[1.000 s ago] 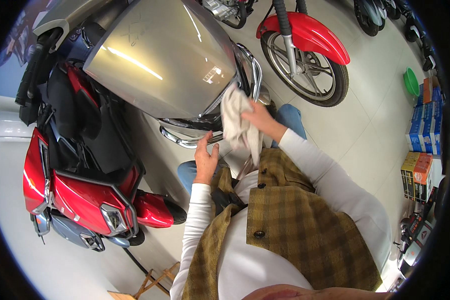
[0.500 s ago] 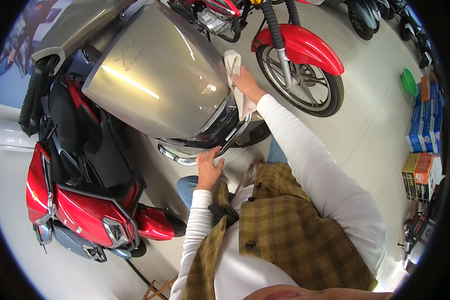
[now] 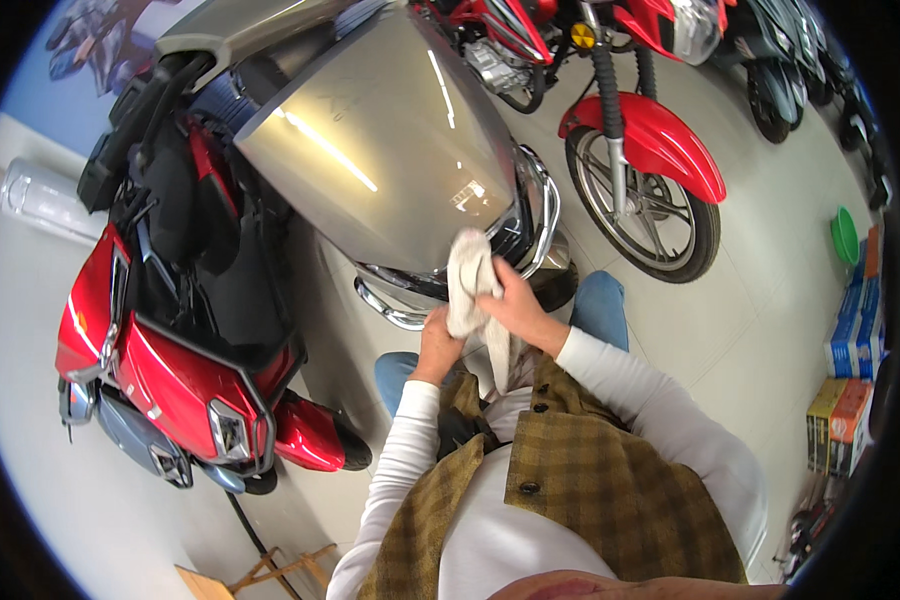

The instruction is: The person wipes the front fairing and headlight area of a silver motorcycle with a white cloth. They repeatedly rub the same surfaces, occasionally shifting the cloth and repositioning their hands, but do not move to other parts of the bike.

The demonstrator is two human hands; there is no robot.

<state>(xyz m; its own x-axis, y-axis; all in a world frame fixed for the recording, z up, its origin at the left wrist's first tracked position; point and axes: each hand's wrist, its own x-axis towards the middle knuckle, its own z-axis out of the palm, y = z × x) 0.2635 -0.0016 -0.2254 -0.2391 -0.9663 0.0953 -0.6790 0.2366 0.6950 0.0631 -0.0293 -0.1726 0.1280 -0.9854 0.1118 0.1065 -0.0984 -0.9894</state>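
Operator: Head view — what has just changed at my hands?

Observer: A moment ago your right hand [image 3: 517, 306] had the cloth [image 3: 468, 275] up along the right edge of the gold-grey panel [image 3: 390, 165], and your left hand [image 3: 438, 348] was at the chrome bar [image 3: 387, 313] below it. Now both hands have come together near the centre of the frame, with the cloth between them, by the panel's lower front end.

Operator: What does that mean for the work?

Observer: My reading is that you're handling the cloth itself rather than running it along the panel's side. Whether its upper end touches the panel, I can't tell.

Operator: How are my hands closed?

Observer: Your right is grasping the bunched cloth, whose lower end hangs toward your lap. Your left meets its lower left edge, but the fingertips are hidden — I can't tell whether they pinch or merely touch.

Operator: Any writing?

Observer: There's a faint mark on the panel's upper part, too dim to make out. At the right of the frame, the yellow-and-orange carton [image 3: 834, 428] and blue boxes [image 3: 847, 328] carry print too small to read.
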